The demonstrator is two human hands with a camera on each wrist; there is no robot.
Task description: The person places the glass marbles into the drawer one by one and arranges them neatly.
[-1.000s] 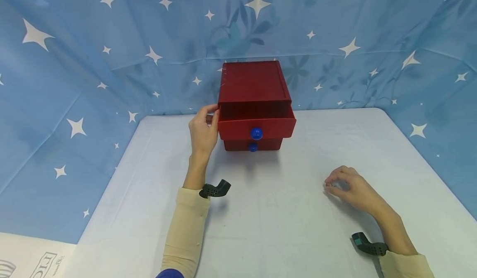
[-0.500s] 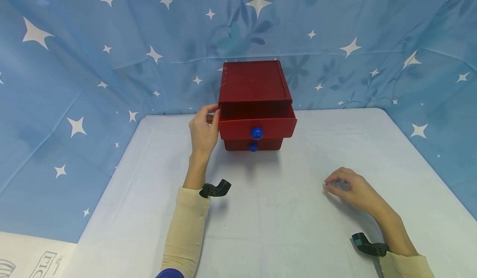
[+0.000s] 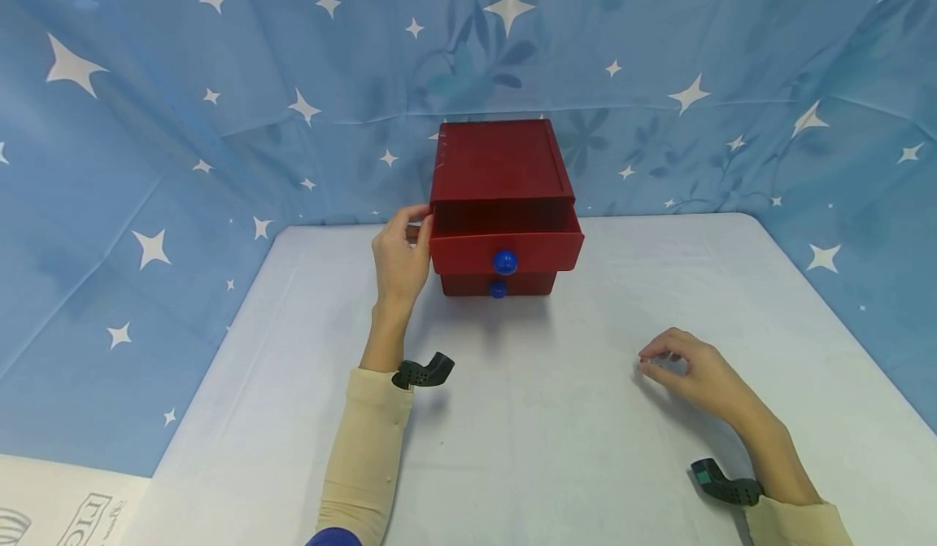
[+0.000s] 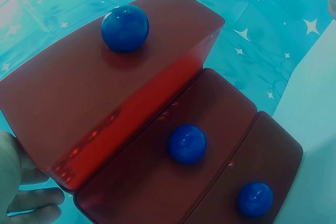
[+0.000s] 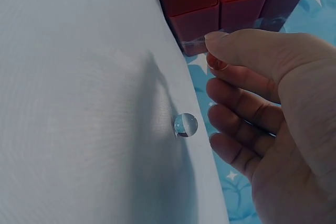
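Observation:
A dark red drawer box (image 3: 505, 159) stands at the back of the white table, its top drawer (image 3: 468, 255) pulled out. Blue round knobs (image 4: 187, 144) sit on the drawer fronts. My left hand (image 3: 401, 257) touches the box's left side near the top drawer, some fingers hidden behind it. At the right, low over the table, my right hand (image 3: 691, 371) pinches a small orange-red glassy marble (image 5: 216, 61) between thumb and index finger, the other fingers loosely curled. Near those fingers a clear marble (image 5: 186, 125) shows against the white table in the right wrist view.
A blue cloth with white stars (image 3: 329, 123) hangs behind the white table (image 3: 527, 448) and along both sides. Printed beige material (image 3: 66, 501) lies at the lower left. Each wrist wears a black camera mount (image 3: 424, 369). Part of a blue round shape (image 3: 333, 538) shows at the bottom edge.

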